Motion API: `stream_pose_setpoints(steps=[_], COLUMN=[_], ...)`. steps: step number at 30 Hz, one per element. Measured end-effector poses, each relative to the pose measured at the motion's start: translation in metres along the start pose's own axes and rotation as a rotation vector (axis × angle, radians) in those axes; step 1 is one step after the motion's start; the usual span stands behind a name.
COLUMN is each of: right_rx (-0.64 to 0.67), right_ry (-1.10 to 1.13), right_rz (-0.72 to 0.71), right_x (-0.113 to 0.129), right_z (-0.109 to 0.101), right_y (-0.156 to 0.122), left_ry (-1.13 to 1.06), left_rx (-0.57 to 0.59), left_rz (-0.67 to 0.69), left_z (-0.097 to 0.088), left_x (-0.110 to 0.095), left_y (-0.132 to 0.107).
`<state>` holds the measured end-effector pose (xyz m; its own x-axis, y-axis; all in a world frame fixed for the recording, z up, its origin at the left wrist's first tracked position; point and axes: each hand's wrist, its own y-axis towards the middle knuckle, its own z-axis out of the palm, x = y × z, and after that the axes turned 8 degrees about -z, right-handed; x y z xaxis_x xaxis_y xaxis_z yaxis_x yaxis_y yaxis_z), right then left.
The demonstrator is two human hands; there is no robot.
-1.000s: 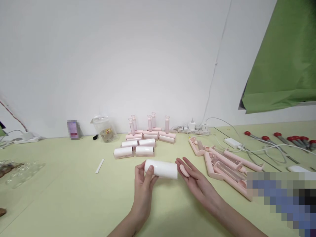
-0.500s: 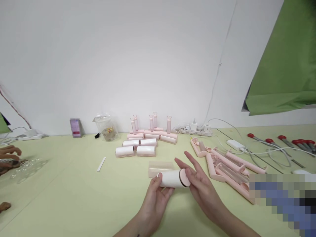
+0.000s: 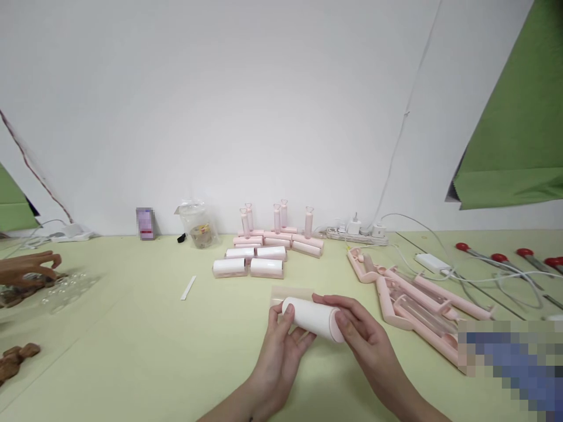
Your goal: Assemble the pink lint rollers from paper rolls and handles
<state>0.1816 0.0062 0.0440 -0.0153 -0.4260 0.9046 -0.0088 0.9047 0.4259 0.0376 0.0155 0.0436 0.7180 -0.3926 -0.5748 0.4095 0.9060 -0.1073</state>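
White roll (image 3: 313, 317) lies crosswise between fingers (image 3: 288, 312) of both hands.

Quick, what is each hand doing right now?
Left hand: closed on the white roll, at its left end.
Right hand: closed on the white roll, at its pink right end.
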Motion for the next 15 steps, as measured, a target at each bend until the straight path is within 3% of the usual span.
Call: stream_pose_setpoints(steps=[3,5,7,9,11,12,14,15], right_rx=[-0.025,0.065,0.292,0.608,0.744,0.690,0.384,0.298], right_ry=[-0.165,-0.338,-0.486,-0.555,-0.610,-0.660,-0.906,-0.985], right_rz=[-0.187,-0.337,-0.486,-0.571,-0.491,-0.397,-0.116,-0.042], right_x=[-0.009,-0.008,0.002,0.015,0.021,0.020,0.009,0.000], right_z=[0.003,0.007,0.010,0.010,0.002,-0.005,-0.025,-0.036], right_y=[-0.004,-0.008,-0.009,-0.002,0.016,0.030,0.065,0.083], left_ry=[0.000,-0.002,0.018,0.061,0.102,0.118,0.143,0.151], left_rx=[-0.043,-0.074,-0.173,-0.321,-0.445,-0.465,-0.443,-0.413], left_rz=[-0.034,-0.158,-0.259,-0.270,-0.218,-0.190,-0.122,-0.094], left_z=[0.003,0.004,0.005,0.005,0.006,0.007,0.007,0.007], left_x=[-0.006,-0.008,-0.008,-0.008,-0.009,-0.011,-0.015,-0.017], left_y=[0.001,0.001,-0.001,-0.002,-0.003,-0.002,0.000,0.001])
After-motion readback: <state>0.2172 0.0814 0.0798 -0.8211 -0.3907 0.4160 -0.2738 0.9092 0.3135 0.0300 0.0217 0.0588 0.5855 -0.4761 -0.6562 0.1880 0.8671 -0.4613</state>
